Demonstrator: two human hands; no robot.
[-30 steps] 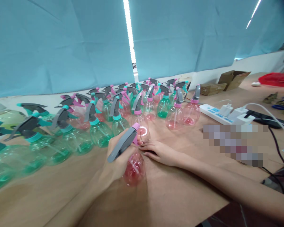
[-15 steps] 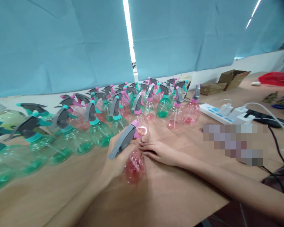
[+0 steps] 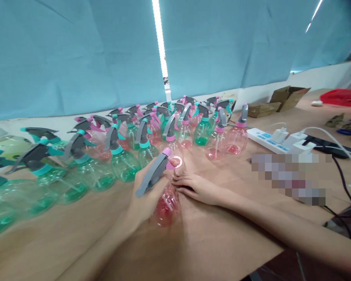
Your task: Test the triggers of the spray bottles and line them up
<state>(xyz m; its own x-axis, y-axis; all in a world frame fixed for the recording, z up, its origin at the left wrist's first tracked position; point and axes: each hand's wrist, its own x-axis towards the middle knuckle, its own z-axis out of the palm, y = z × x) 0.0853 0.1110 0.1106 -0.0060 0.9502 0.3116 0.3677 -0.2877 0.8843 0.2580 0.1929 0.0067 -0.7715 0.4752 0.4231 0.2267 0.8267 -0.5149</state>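
Near the middle of the table, a pink spray bottle [image 3: 167,207] with a grey and pink spray head has a clear pink body. My left hand [image 3: 146,191] is wrapped round its neck beneath the spray head, with a fingertip by the pink trigger. Against the right side of the bottle lies my right hand [image 3: 197,188], palm down with its fingers stretched out; whether the fingertips touch the bottle I cannot tell. Just behind stands another pink spray bottle [image 3: 170,145], and to the left a green spray bottle [image 3: 124,164].
Several green and pink spray bottles stand in rows along the back and left. At the right are a white power strip [image 3: 265,141] with chargers and cables, an open cardboard box [image 3: 289,98] and a red tray [image 3: 342,97]. A blue sheet [image 3: 105,58] covers the wall.
The spray head in my left hand has shifted very slightly to the right. My right hand and the other bottles have stayed put.
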